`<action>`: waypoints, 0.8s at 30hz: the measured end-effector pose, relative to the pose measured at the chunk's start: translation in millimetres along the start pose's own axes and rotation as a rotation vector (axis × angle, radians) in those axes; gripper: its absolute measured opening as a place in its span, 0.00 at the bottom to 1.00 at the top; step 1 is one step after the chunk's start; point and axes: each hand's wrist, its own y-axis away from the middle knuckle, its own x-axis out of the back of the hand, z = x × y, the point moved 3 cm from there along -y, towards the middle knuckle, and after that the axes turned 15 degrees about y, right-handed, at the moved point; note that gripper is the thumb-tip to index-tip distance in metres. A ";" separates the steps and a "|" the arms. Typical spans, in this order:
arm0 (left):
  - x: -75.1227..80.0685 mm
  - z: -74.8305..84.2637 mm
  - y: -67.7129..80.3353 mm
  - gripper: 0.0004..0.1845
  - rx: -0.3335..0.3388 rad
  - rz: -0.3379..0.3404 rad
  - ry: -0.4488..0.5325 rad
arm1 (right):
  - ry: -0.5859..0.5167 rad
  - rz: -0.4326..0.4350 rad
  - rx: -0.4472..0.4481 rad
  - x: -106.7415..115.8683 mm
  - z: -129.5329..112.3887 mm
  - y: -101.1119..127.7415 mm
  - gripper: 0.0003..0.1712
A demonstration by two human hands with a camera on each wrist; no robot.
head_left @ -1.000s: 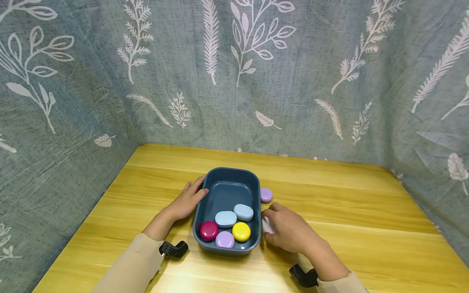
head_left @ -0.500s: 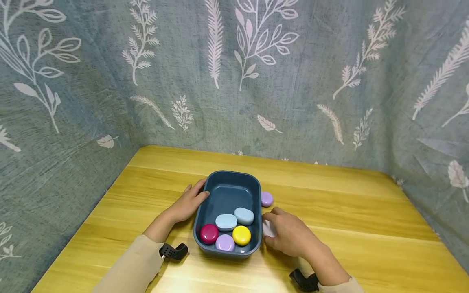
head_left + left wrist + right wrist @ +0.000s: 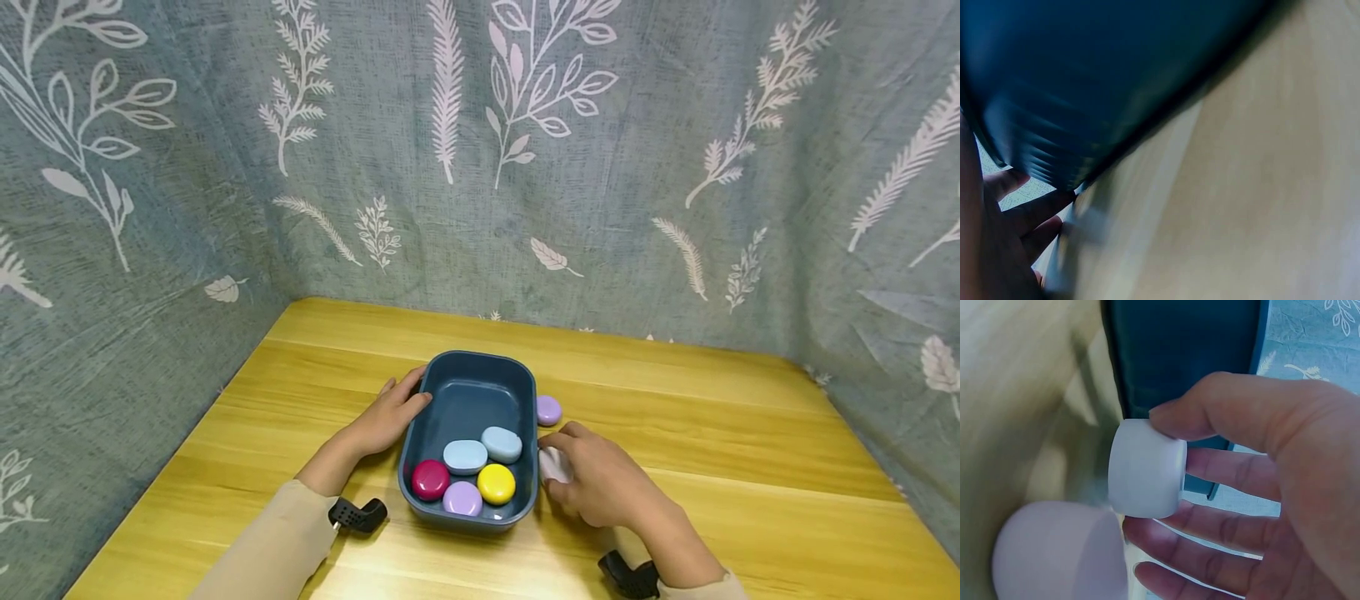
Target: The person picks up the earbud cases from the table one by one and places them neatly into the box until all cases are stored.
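Note:
A dark blue bin (image 3: 472, 392) stands mid-table. My left hand (image 3: 380, 421) holds its left side, thumb over the rim and fingers (image 3: 1044, 209) along the outer wall. Right of the bin, my right hand (image 3: 603, 475) pinches a smooth white rounded puck (image 3: 1147, 469) between thumb and fingers, close beside the wall. In the bin's near half lie two light blue oval pieces (image 3: 465, 457), a magenta puck (image 3: 431, 480), a lilac puck (image 3: 462, 499) and a yellow puck (image 3: 496, 484).
Another lilac puck (image 3: 549, 410) sits beside the bin's right wall, just beyond my right hand. A second pale rounded piece (image 3: 1054, 550) shows large at lower left in the right wrist view. Patterned curtains (image 3: 480, 167) border the wooden table (image 3: 720, 417) behind and at both sides.
The head view has tilted slightly, shifting the scene down a little. Both hands keep their places, the right still on the white puck, the left still at the bin.

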 end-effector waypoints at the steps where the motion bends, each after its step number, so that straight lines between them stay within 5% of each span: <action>1: 0.2 -0.3 0.2 0.30 0.005 0.001 -0.001 | -0.004 -0.003 -0.004 1.0 0.2 0.0 0.26; 24: -0.3 -1.4 0.3 0.32 0.032 0.015 -0.012 | -0.057 0.064 0.037 25.9 12.9 -1.2 0.28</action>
